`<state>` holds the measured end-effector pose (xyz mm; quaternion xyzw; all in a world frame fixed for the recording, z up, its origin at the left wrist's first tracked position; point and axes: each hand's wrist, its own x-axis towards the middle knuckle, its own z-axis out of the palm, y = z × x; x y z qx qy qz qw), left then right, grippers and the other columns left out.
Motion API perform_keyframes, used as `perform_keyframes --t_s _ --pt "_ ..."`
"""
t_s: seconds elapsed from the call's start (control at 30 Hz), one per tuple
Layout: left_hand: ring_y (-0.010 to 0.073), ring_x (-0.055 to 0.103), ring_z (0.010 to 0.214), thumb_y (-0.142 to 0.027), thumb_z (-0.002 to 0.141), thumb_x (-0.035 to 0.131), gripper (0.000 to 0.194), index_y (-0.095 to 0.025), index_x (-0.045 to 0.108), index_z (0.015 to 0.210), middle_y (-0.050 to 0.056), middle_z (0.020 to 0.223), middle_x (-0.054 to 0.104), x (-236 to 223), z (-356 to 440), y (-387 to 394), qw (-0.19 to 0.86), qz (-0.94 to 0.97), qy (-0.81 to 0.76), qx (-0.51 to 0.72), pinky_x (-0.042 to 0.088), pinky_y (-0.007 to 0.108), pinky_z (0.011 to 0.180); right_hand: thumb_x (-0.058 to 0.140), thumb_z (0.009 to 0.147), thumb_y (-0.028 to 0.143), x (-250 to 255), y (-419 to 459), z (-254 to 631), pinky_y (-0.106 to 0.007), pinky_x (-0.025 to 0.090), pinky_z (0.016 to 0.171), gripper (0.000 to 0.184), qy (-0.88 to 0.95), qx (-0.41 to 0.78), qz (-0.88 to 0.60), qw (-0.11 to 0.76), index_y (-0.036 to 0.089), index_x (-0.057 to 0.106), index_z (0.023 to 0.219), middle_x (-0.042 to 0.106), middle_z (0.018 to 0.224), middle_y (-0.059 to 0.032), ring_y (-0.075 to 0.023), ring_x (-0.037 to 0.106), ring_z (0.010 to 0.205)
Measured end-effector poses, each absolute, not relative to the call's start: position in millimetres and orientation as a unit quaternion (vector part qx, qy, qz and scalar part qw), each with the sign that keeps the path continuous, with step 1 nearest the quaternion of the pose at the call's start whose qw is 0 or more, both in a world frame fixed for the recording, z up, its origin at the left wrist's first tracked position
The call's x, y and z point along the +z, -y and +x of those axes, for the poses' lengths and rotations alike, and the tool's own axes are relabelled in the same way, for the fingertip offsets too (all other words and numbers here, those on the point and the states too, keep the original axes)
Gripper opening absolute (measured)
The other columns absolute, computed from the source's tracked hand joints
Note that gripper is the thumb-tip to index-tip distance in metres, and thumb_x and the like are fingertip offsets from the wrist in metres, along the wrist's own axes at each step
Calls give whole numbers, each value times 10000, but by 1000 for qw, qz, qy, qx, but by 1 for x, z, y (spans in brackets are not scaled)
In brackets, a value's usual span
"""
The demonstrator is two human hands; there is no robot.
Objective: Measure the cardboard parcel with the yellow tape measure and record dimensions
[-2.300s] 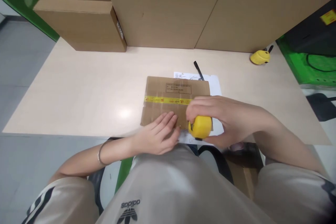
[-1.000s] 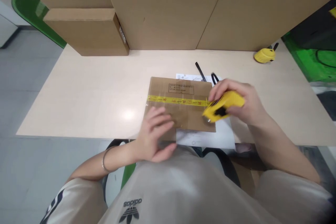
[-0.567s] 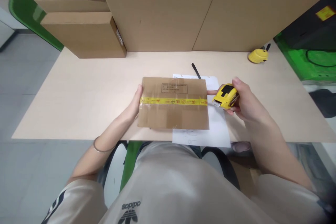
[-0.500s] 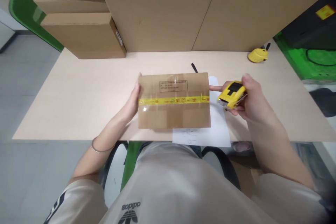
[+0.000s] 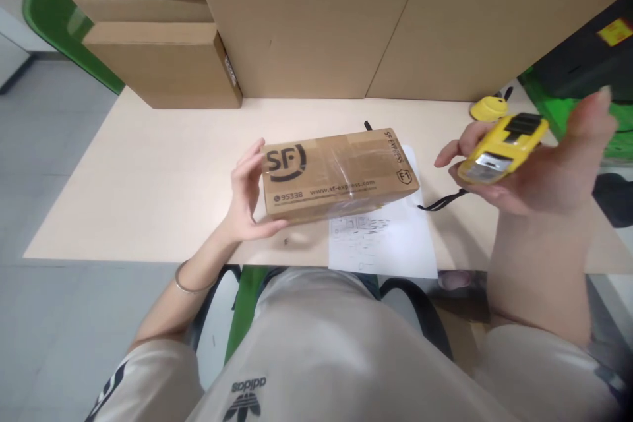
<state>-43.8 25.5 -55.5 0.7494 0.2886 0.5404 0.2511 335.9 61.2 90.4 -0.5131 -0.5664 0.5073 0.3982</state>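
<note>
A small cardboard box [image 5: 336,171] with SF Express print is tilted over the table, one printed side facing me. My left hand [image 5: 250,198] grips its left end, thumb below and fingers up along the far side. A yellow tape measure [image 5: 504,148] with a black button and a dark wrist strap rests in my right hand [image 5: 539,165], apart from the box. My right thumb is lifted away while the other fingers hold the case from below. Under the box lies a white sheet of paper [image 5: 386,250] with pen marks. A black pen [image 5: 367,125] shows partly behind the box.
Large cardboard boxes [image 5: 306,33] line the back of the table [image 5: 148,191]. A flatter box [image 5: 163,72] stands at the back left. At the back right sits another yellow object [image 5: 488,108] with a black part. A green chair [image 5: 59,33] is beyond the left edge.
The box has turned from its yellow-taped face to the SF-printed side. My right hand has moved right, away from the box, with the tape measure, and its thumb has lifted.
</note>
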Motion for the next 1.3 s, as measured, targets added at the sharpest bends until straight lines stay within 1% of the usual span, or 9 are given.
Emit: perform_keyframes --t_s 0.13,0.27,0.37,0.5,0.67,0.8,1.0,1.1,1.3 --pt "481 325 1597 -640 487 1011 1451 -429 168 1649 152 1740 259 -51 -51 -27 305 749 -321 492 329 695 1286 889 600 530 104 -73 305 -190 257 359 461 606 530 -454 382 249 679 898 632 706 30 -78 431 468" --pt "473 429 1543 -644 463 1014 1464 -436 165 1637 156 1666 375 -47 -48 -24 339 711 -391 477 393 679 1255 797 838 546 117 -80 246 -245 506 682 419 792 388 -366 298 249 645 1093 685 997 10 -133 608 812" --pt "484 442 1530 -613 386 1040 1538 -450 151 1630 158 1650 387 -55 -49 -24 365 666 -420 497 401 709 1233 699 931 531 121 -81 203 -305 500 818 354 881 326 -275 204 232 616 1101 692 1089 -21 -187 632 953" --pt "487 416 1542 -564 347 1054 1559 -499 157 1621 130 1673 356 -71 -57 -27 348 679 -407 502 363 739 1237 696 944 408 118 -81 179 -306 441 751 233 922 275 -239 130 208 576 956 682 998 -32 -176 603 848" --pt "456 457 1492 -610 379 1020 1189 -473 526 1452 83 1530 499 -65 -59 -33 281 742 -358 492 367 702 1252 734 899 506 114 -89 225 -318 429 675 301 901 299 -277 146 226 626 921 667 857 -11 -171 589 729" --pt "435 468 1461 -692 433 971 989 -436 632 1326 75 1478 507 -52 -55 -33 260 750 -376 478 376 704 1241 743 864 632 116 -94 302 -324 394 550 404 877 279 -354 166 244 703 971 688 816 -22 -161 565 628" --pt "438 475 1434 -673 409 975 977 -444 644 1299 69 1472 510 -51 -55 -33 262 749 -368 484 390 705 1226 798 766 710 104 -89 379 -315 416 521 476 834 246 -449 204 290 738 982 704 833 -31 -174 582 644" --pt "445 470 1435 -686 397 973 976 -435 651 1283 71 1458 515 -51 -54 -34 265 742 -373 489 364 720 1234 830 775 647 92 -87 381 -311 459 528 435 816 291 -457 202 271 744 977 717 859 -46 -178 617 676" --pt "453 447 1463 -762 360 949 994 -416 670 1249 67 1437 546 -55 -58 -36 265 723 -408 491 311 728 1263 747 824 710 105 -94 369 -274 390 437 473 849 268 -426 159 252 734 942 643 721 -11 -137 541 561"
